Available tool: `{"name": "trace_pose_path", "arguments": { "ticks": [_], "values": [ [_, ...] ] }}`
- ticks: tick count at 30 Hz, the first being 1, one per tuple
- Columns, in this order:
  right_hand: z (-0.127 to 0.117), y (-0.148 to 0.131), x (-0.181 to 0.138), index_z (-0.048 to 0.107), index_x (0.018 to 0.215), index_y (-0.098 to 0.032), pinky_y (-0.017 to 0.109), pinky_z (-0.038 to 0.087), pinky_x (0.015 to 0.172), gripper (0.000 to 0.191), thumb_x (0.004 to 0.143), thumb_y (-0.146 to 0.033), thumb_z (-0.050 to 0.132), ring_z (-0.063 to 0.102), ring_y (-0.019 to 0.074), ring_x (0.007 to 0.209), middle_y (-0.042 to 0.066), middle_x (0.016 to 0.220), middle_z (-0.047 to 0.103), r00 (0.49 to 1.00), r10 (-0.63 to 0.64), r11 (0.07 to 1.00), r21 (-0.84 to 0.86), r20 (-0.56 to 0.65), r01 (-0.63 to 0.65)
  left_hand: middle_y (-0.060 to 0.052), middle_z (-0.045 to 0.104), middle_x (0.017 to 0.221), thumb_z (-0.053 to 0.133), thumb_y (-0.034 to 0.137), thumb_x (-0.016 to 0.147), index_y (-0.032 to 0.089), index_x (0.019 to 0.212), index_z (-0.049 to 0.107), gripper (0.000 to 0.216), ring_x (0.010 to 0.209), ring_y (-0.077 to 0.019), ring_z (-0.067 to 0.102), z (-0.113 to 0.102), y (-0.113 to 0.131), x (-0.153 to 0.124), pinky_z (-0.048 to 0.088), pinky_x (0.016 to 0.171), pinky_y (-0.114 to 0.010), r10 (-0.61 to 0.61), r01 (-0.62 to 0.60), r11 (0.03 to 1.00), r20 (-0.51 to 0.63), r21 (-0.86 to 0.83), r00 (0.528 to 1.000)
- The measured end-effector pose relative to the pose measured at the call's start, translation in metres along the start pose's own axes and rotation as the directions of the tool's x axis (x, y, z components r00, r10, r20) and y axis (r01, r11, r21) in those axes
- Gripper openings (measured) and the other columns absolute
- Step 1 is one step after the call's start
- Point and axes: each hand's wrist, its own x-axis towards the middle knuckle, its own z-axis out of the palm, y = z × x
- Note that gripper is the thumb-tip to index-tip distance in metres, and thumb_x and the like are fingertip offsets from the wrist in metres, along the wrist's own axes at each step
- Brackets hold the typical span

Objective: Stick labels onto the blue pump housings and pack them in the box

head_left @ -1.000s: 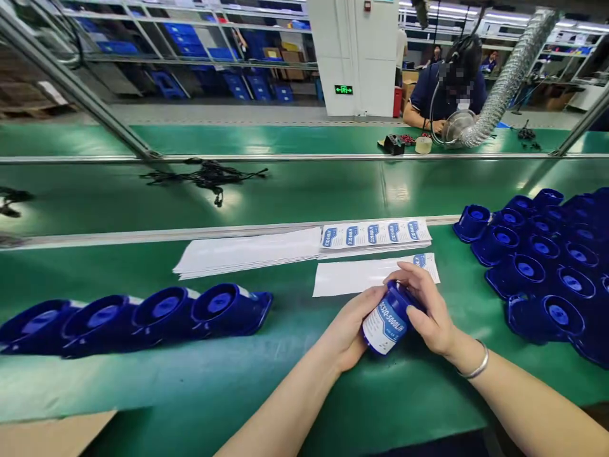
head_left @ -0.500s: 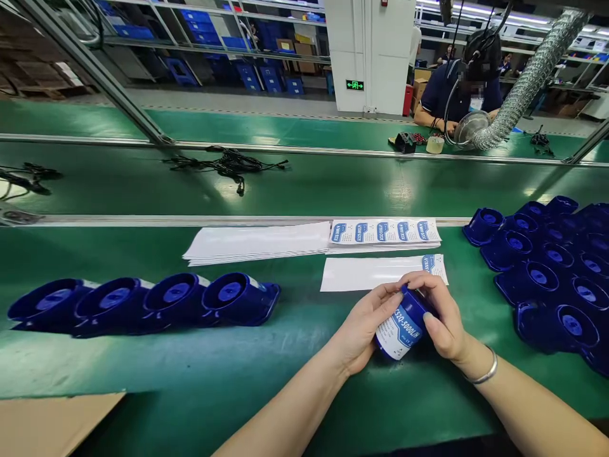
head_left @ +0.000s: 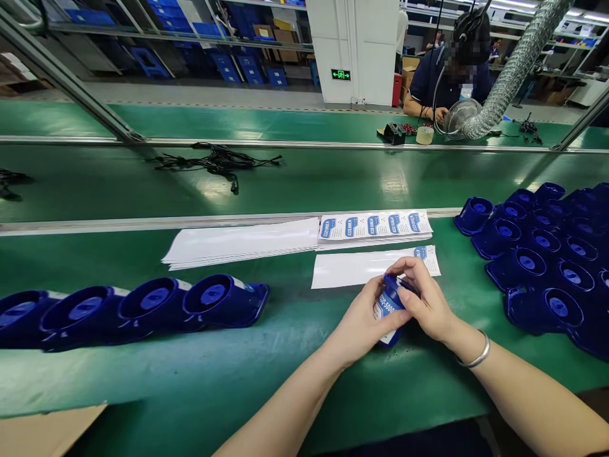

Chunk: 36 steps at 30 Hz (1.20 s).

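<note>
Between my two hands is a dark blue plastic housing (head_left: 391, 289) with a white and blue label on its side. My left hand (head_left: 364, 320) wraps round it from the left, thumb across the label. On the other side my right hand (head_left: 423, 298) grips its upper right part, fingers over the top edge. Parts of the housing and label are hidden by my fingers. Just beyond lies a label strip (head_left: 352, 270), mostly bare white, with one printed label at its right end. Behind it are stacked label sheets (head_left: 247, 241).
A row of labelled blue housings (head_left: 214, 301) stands at left. Many more blue housings (head_left: 528, 263) crowd the right side. Cardboard (head_left: 47, 431) lies at lower left. Black cables (head_left: 219, 160) rest beyond the metal rail. A person (head_left: 447, 76) sits across, near a flexible duct (head_left: 518, 70).
My hands have turned the housing, and my left thumb now covers more of the label. The whole view has shifted slightly.
</note>
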Motion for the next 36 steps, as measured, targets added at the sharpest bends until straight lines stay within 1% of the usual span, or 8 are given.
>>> {"name": "trace_pose_path", "arguments": {
  "ticks": [3, 5, 12, 16, 20, 22, 26, 36],
  "values": [
    [-0.004, -0.002, 0.003, 0.047, 0.12, -0.023, 0.042, 0.048, 0.094, 0.031, 0.098, -0.045, 0.05, 0.058, 0.0246, 0.107, 0.009, 0.114, 0.058, 0.999, 0.038, 0.998, 0.046, 0.026, -0.039, -0.011, 0.068, 0.122, 0.075, 0.04, 0.084, 0.02, 0.122, 0.065, 0.045, 0.121, -0.0298, 0.058, -0.006, 0.0, 0.003, 0.044, 0.101, -0.038, -0.113, 0.119, 0.975, 0.046, -0.186, 0.993],
    [-0.007, -0.004, 0.003, 0.048, 0.12, -0.023, 0.042, 0.047, 0.095, 0.029, 0.099, -0.042, 0.049, 0.057, 0.0241, 0.108, 0.009, 0.113, 0.057, 0.997, 0.057, 0.997, 0.055, 0.042, -0.059, -0.01, 0.069, 0.118, 0.075, 0.04, 0.085, 0.019, 0.121, 0.065, 0.043, 0.117, -0.0286, 0.06, -0.007, 0.0, 0.004, 0.045, 0.098, -0.038, -0.166, 0.173, 0.963, 0.052, -0.208, 0.985],
    [-0.005, -0.01, -0.001, 0.048, 0.122, -0.023, 0.043, 0.045, 0.101, 0.025, 0.101, -0.036, 0.045, 0.055, 0.023, 0.111, 0.008, 0.116, 0.058, 0.993, 0.091, 0.996, -0.022, 0.077, -0.09, -0.011, 0.069, 0.117, 0.082, 0.035, 0.078, 0.018, 0.104, 0.069, 0.033, 0.116, -0.0292, 0.059, -0.004, 0.002, 0.005, 0.045, 0.097, -0.037, -0.15, 0.151, 0.988, 0.035, -0.029, 0.988],
    [-0.003, -0.011, -0.002, 0.048, 0.121, -0.024, 0.045, 0.044, 0.102, 0.025, 0.101, -0.037, 0.046, 0.055, 0.0245, 0.114, 0.009, 0.118, 0.059, 0.989, 0.106, 0.992, -0.08, 0.107, -0.097, -0.01, 0.067, 0.124, 0.085, 0.026, 0.071, 0.019, 0.112, 0.068, 0.044, 0.118, -0.0315, 0.058, -0.003, 0.0, 0.004, 0.043, 0.099, -0.037, -0.11, 0.108, 0.985, 0.014, 0.133, 0.994],
    [-0.006, -0.011, 0.002, 0.048, 0.12, -0.024, 0.042, 0.046, 0.098, 0.026, 0.099, -0.04, 0.049, 0.056, 0.0233, 0.111, 0.008, 0.114, 0.059, 0.983, 0.147, 0.988, -0.055, 0.109, -0.141, -0.011, 0.068, 0.116, 0.089, 0.028, 0.065, 0.016, 0.117, 0.066, 0.058, 0.109, -0.0324, 0.061, -0.002, -0.001, 0.003, 0.045, 0.094, -0.04, -0.155, 0.15, 0.955, -0.004, 0.257, 0.988],
    [-0.009, -0.011, 0.004, 0.048, 0.12, -0.023, 0.04, 0.047, 0.093, 0.028, 0.099, -0.042, 0.049, 0.058, 0.0215, 0.103, 0.006, 0.106, 0.059, 0.973, 0.198, 0.98, -0.007, 0.117, -0.199, -0.012, 0.067, 0.122, 0.089, 0.028, 0.066, 0.017, 0.122, 0.064, 0.062, 0.116, -0.0326, 0.059, -0.003, -0.002, 0.004, 0.044, 0.098, -0.04, -0.174, 0.165, 0.974, 0.045, 0.155, 0.984],
    [-0.011, -0.012, 0.007, 0.047, 0.119, -0.023, 0.038, 0.047, 0.091, 0.028, 0.1, -0.043, 0.048, 0.06, 0.0195, 0.096, 0.003, 0.098, 0.061, 0.959, 0.246, 0.966, 0.042, 0.142, -0.254, -0.011, 0.068, 0.125, 0.075, 0.039, 0.084, 0.018, 0.121, 0.067, 0.043, 0.12, -0.0307, 0.059, -0.005, -0.003, 0.004, 0.044, 0.099, -0.038, -0.233, 0.244, 0.958, 0.089, -0.151, 0.968],
    [-0.01, -0.014, 0.005, 0.047, 0.12, -0.023, 0.036, 0.047, 0.084, 0.029, 0.099, -0.042, 0.049, 0.061, 0.0185, 0.087, 0.001, 0.092, 0.062, 0.954, 0.258, 0.963, 0.037, 0.155, -0.267, -0.011, 0.064, 0.133, 0.08, 0.023, 0.079, 0.019, 0.123, 0.066, 0.047, 0.13, -0.0318, 0.052, -0.005, -0.001, 0.004, 0.04, 0.108, -0.041, -0.23, 0.245, 0.966, 0.158, -0.084, 0.96]
  ]
}}
